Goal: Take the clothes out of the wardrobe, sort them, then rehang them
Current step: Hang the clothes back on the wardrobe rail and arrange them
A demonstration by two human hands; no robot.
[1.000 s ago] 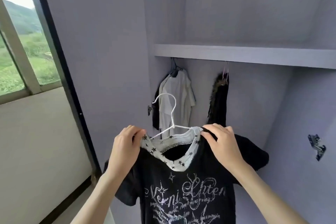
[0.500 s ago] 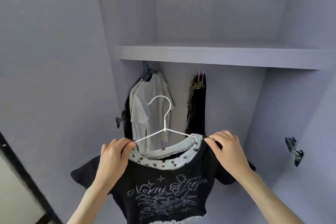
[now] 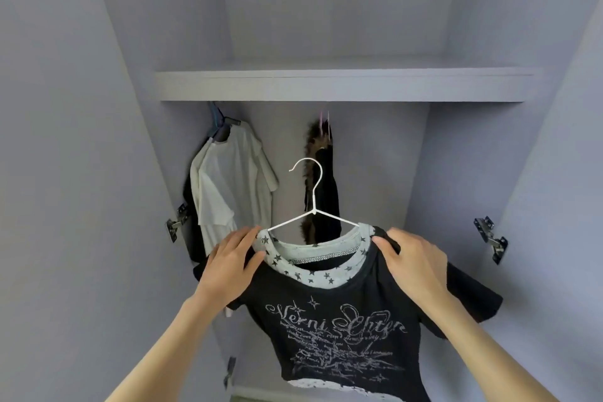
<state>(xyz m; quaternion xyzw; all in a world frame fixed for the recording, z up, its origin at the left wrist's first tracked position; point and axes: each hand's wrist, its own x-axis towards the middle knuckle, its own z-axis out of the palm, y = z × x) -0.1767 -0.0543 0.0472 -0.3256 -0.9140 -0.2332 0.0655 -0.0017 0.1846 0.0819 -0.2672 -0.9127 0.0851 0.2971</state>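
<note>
Black tee [image 3: 342,320]: we see it on a white wire hanger [image 3: 311,202], held up in front of the open wardrobe [image 3: 456,157], below the shelf [image 3: 342,85]. Its hook hangs free, touching nothing.
Print: pale script and scratchy lines across the chest; we cannot read the small lines.
Collar: grey-white band with dark stars; a second inner neckline shows behind it.
Left hand [image 3: 230,266]: it pinches the left shoulder of the tee beside the collar, thumb in front, fingers curled round the cloth. The hanger's left end is hidden under the fabric and fingers.
Right hand [image 3: 412,259]: it grips the right shoulder, fingers curled over the top edge. The fingertips and the hanger's right end are out of sight behind the cloth.
Tee's lower edge: a pale starred hem shows at the frame's bottom, partly cut off.
White shirts [image 3: 231,186]: they hang at the wardrobe's left on dark and blue hangers. We cannot tell how many layers; a dark garment hides mostly behind them.
Dark fur-trimmed garment [image 3: 321,186]: it hangs mid-wardrobe on a pink hanger, its lower part covered by the tee's collar.
Rail: hidden by the shelf edge; we cannot see what the hooks sit on.
Hinges [image 3: 489,238]: metal, on both side walls.
</note>
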